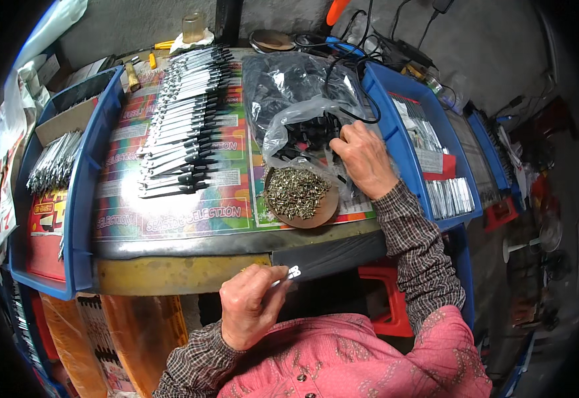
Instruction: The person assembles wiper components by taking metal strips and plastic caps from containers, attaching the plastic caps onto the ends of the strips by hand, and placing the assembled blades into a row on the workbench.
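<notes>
My left hand (253, 302) is closed in front of the table's near edge. Short white tube ends, which look like pen barrels (293, 272), stick out past its thumb and fingertips. Over an open clear plastic bag (283, 156) my right hand (365, 159) is bent, its fingertips drawn together at the bag's right side. What they pinch, if anything, is hidden. Inside that bag lie small black parts (312, 129). Just nearer than the bag, a round shallow dish (326, 213) is heaped with small brass-coloured metal parts (296, 192).
A long row of white-and-black pens (186, 119) lies left of the bag. Blue bins stand at both sides: the left bin (84, 199) holds thin silvery rods, the right bin (375, 86) clear slender pieces. Black cables (369, 40) trail behind; a red stool (389, 298) sits below.
</notes>
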Demonstrator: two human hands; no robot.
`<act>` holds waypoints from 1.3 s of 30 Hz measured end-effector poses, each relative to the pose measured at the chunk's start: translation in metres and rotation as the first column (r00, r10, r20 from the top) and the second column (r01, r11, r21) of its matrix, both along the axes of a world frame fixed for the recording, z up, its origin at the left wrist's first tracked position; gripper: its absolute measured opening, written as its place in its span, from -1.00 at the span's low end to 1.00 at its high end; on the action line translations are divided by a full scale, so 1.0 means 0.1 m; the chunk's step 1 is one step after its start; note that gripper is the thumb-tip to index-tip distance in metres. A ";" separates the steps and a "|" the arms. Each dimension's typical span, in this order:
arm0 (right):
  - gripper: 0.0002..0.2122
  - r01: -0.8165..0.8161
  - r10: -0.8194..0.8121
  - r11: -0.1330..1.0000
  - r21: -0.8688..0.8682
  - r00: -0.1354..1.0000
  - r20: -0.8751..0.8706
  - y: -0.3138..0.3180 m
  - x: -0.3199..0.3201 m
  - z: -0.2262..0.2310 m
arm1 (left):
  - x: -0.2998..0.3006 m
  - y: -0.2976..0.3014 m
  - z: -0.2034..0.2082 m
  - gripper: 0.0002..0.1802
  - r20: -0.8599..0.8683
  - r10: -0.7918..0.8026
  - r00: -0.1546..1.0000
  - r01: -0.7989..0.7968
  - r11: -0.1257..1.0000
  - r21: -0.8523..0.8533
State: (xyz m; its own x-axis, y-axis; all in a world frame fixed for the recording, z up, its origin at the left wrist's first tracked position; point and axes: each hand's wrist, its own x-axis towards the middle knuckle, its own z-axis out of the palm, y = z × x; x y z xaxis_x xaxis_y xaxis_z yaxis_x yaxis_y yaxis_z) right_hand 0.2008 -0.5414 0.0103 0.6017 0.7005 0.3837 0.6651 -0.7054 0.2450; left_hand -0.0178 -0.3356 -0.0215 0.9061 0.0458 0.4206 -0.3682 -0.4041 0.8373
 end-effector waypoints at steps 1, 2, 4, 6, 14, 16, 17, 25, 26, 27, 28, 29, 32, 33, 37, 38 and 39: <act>-0.97 -0.011 0.011 1.000 -0.020 1.000 0.021 0.00 0.03 -0.02 | 0.00 0.00 0.00 -0.78 -0.006 -0.004 1.000 0.004 1.000 -0.002; -0.98 -0.019 0.021 0.999 -0.039 0.999 0.042 0.00 0.05 -0.03 | 0.01 0.00 0.00 -0.78 -0.008 -0.005 1.000 0.005 1.000 -0.004; -0.98 -0.023 0.026 0.998 -0.051 0.999 0.040 0.01 0.06 -0.04 | 0.00 0.01 0.00 -0.78 -0.024 -0.008 1.000 0.008 1.000 0.003; -0.98 -0.023 0.026 0.998 -0.064 0.999 0.040 0.02 0.08 -0.04 | 0.00 0.01 0.00 -0.78 -0.027 -0.010 1.000 0.010 1.000 0.008; -0.98 -0.058 0.056 0.995 -0.079 0.998 -0.022 0.02 0.00 -0.07 | -0.04 0.00 -0.01 -0.80 -0.020 -0.006 1.000 0.007 0.999 0.053; -0.97 -0.056 0.055 0.997 -0.059 0.998 -0.029 -0.01 0.00 -0.09 | -0.03 -0.01 -0.02 -0.80 -0.012 -0.008 1.000 0.008 0.998 0.058; -0.96 -0.060 0.058 0.997 -0.041 0.998 -0.040 -0.03 0.00 -0.10 | -0.04 -0.02 -0.03 -0.80 -0.010 -0.012 1.000 0.013 0.998 0.061; -0.86 -0.109 0.173 0.911 0.398 0.976 -0.129 -0.04 -0.38 0.10 | -0.05 -0.04 0.05 -0.82 -0.029 -0.021 0.999 0.023 0.998 0.060; -0.83 -0.106 0.217 0.860 0.499 0.962 -0.169 -0.04 -0.48 0.13 | -0.06 -0.04 0.06 -0.82 -0.035 -0.021 0.999 0.023 0.997 0.067; -0.80 -0.158 0.261 0.841 0.518 0.957 -0.131 -0.02 -0.56 0.13 | -0.08 -0.05 0.04 -0.82 -0.037 -0.011 0.999 0.013 0.998 0.056; -0.80 -0.149 0.260 0.840 0.521 0.954 -0.146 -0.02 -0.68 0.14 | -0.09 -0.05 0.04 -0.82 -0.053 -0.012 0.999 0.015 0.998 0.057; -0.80 -0.067 0.253 0.820 0.569 0.934 -0.254 -0.02 -0.82 0.15 | -0.11 -0.06 0.04 -0.81 -0.045 -0.014 0.999 0.017 0.998 0.062; -0.80 0.098 0.296 0.766 0.635 0.824 -0.484 -0.01 -1.19 0.20 | -0.14 -0.07 0.03 -0.80 -0.054 -0.020 0.998 0.025 0.997 0.079; -0.81 0.181 0.331 0.730 0.660 0.750 -0.572 -0.05 -1.30 0.17 | -0.14 -0.08 0.05 -0.80 -0.060 -0.034 0.998 0.039 0.996 0.075; -0.82 0.297 0.466 0.630 0.718 0.595 -0.655 -0.07 -1.63 0.01 | -0.18 -0.14 0.07 -0.78 -0.048 -0.058 0.997 0.061 0.995 0.075; -0.82 0.349 0.506 0.575 0.740 0.558 -0.657 -0.06 -1.69 -0.02 | -0.19 -0.15 0.08 -0.78 -0.051 -0.060 0.997 0.064 0.995 0.078; -0.80 0.298 0.535 0.578 0.760 0.565 -0.628 -0.08 -1.73 -0.05 | -0.21 -0.16 0.09 -0.78 -0.055 -0.071 0.996 0.075 0.993 0.092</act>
State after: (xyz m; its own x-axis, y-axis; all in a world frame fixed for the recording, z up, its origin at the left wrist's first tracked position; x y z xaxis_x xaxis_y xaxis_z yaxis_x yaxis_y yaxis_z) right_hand 0.0278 -0.5490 0.0050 0.8438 0.4900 0.2188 0.3546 -0.2030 -0.9127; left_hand -0.0384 -0.3512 -0.0121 0.9260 -0.0586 0.3729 -0.3572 -0.4551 0.8156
